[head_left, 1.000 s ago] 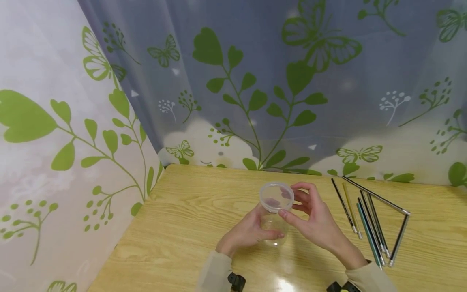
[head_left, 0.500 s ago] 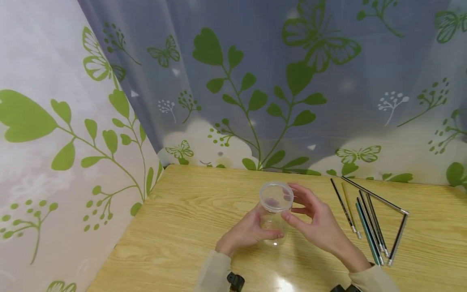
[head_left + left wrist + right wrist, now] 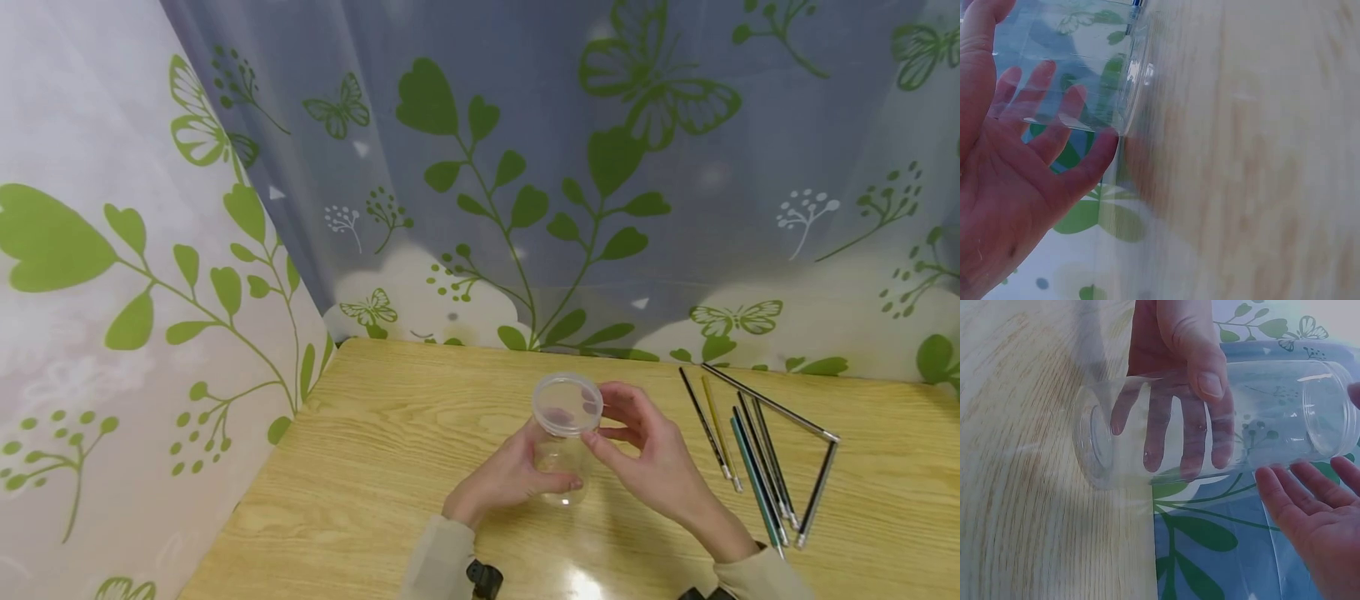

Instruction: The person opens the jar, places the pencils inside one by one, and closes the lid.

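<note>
A clear plastic jar [image 3: 561,454] stands upright in front of me, its base at the wooden table. Around its lower body my left hand [image 3: 502,477] is wrapped, thumb across the near side and fingers behind, showing through the wall in the right wrist view. My right hand [image 3: 654,462] holds the upper end by its pale, round rim [image 3: 567,428]: thumb on the near side, fingers curving round the far right. In the right wrist view, fingertips [image 3: 1266,475] of that hand lie right along the jar's wall, just below the rim.
Several pencils, some black, one yellow [image 3: 722,433], one teal [image 3: 757,479], lie on the table [image 3: 375,467] to the right of my hands. A patterned curtain [image 3: 480,250] hangs along the back, and another pale sheet [image 3: 135,400] borders the left.
My right thumb has shifted slightly right along the rim, and the right hand has moved a little with it. The left hand and the jar stay in place.
</note>
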### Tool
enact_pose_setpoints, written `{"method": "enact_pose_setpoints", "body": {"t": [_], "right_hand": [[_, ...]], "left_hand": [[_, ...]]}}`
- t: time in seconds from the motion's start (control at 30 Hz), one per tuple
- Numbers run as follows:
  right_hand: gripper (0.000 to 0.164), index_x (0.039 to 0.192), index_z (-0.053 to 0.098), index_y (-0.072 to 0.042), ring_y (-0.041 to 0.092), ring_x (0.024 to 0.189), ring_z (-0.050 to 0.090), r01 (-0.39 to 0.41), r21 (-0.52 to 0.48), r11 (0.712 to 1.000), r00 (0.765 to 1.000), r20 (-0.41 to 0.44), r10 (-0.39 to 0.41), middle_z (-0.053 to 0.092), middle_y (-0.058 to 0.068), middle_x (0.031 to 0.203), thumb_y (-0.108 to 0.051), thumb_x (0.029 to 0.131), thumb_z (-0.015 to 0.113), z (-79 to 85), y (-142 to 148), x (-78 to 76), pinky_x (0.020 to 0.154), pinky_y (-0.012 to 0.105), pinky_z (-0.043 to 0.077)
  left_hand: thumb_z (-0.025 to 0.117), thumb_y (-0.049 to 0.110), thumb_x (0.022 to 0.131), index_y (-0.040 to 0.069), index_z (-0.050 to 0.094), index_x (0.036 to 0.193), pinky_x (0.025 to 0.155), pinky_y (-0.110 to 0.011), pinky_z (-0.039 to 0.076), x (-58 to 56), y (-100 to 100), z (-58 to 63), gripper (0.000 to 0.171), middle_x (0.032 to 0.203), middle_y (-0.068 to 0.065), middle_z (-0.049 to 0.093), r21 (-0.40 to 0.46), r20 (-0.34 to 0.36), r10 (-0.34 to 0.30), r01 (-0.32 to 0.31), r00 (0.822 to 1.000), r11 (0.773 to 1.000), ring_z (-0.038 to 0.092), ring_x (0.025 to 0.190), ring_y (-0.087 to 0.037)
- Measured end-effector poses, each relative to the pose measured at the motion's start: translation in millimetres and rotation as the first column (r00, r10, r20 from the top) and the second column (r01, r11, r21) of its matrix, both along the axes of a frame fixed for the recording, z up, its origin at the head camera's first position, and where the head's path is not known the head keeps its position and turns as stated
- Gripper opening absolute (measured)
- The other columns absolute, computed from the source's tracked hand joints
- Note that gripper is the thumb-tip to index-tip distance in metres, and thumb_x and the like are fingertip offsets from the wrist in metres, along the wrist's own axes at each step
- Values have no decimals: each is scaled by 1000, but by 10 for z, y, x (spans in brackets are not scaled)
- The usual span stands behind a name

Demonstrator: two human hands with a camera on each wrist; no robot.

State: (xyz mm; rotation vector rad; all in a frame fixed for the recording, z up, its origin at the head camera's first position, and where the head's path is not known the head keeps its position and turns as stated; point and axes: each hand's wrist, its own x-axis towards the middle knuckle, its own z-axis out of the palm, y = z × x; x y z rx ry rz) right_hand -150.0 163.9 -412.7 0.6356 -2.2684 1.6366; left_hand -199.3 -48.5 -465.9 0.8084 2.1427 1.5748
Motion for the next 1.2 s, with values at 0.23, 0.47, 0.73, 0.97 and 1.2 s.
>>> {"method": "enact_pose_setpoints", "body": {"t": [0.23,0.47,0.73,0.97,1.2], "right_hand": [[57,147,50,-7,0,120,61,-49,18,999,999,-8,49,61,20,138,1,95,69,-10,10,-13,90,23,58],[61,150,42,-8,4,121,61,-35,20,999,999,21,35,62,21,138,-2,95,69,9,11,-3,90,23,58],[54,142,45,-6,10,123,63,-18,14,1000,999,38,17,64,17,136,-3,94,71,11,5,7,91,24,58],[67,155,42,-14,26,124,63,-21,83,996,999,34,18,61,12,140,-7,95,71,20,3,0,92,25,58],[57,145,39,-10,9,125,62,-35,47,998,998,59,32,62,19,139,-6,96,69,41,6,16,92,24,58]], "left_hand": [[83,27,87,44,33,154,122,-54,30,13,-11,1,86,161,16,38,-7,2,2,-2,1000,1000,37,150,-19],[82,24,87,42,34,154,122,-52,31,-2,2,-9,84,160,15,40,-9,-26,1,-1,1000,1000,38,149,-17],[83,28,86,39,33,156,122,-55,30,5,-8,-8,86,160,16,39,-11,-7,8,-8,1000,1000,36,151,-18],[81,23,89,46,33,153,122,-57,30,7,-7,-6,83,159,19,39,4,-1,-4,4,1000,1000,36,151,-17],[82,20,88,41,35,154,122,-55,30,12,4,4,84,159,16,41,4,2,4,-4,1000,1000,37,150,-18]]}}
